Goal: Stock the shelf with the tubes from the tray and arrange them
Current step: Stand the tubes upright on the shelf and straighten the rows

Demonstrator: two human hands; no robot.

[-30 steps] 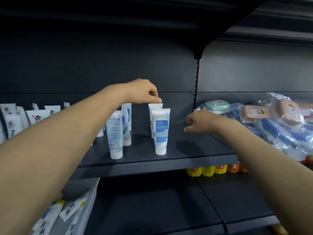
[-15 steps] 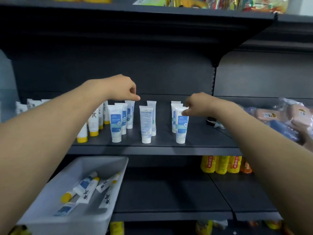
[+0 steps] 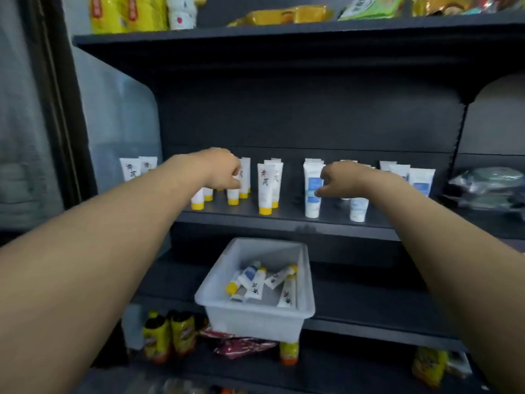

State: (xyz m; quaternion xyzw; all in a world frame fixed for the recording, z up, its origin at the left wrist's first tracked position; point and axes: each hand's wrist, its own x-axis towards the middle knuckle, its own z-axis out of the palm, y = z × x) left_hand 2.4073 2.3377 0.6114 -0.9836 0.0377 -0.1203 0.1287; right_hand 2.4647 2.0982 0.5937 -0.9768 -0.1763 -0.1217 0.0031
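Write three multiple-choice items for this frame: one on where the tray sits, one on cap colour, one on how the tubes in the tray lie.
1. Where is the tray?
A. On the shelf below the standing tubes
B. On the top shelf
C. On the floor

2. What colour are the caps of the tubes by the left hand?
A. Red
B. Yellow
C. Black

3. How are the tubes in the tray?
A. Standing upright
B. Lying loose
C. Gone, tray empty

Key: 1 A, the tray rests one level under the stocked shelf. 2 B, yellow caps show at the tube bottoms. 3 B, several tubes lie flat, pointing different ways.
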